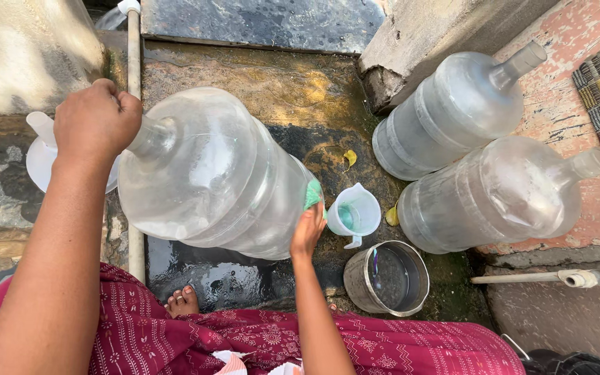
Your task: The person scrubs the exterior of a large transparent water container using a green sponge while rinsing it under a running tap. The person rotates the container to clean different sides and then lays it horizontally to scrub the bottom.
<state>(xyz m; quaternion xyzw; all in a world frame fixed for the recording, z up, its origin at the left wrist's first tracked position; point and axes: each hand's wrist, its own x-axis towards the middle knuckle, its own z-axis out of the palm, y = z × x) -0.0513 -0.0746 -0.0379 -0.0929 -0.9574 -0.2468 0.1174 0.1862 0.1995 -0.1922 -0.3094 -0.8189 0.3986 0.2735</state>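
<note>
Left hand: the left hand [96, 119] is being closed in a fist over the neck of the large clear water jug [206, 173], which is being held tilted on its side.
Right hand: the right hand [307, 229] is being pressed against the jug's base end, fingers curled around a green scrub pad [312, 194].
Progress: by the look of it, the jug's outside is being scrubbed near its bottom; two more clear jugs [453, 111] [494, 194] are lying to the right, and whether they are washed cannot be told.
Jug position: it is being held between both hands, above the wet stone floor [293, 97].
Nearby: a small plastic mug [354, 212] and a steel pot [387, 278] are standing just beside the right hand.
</note>
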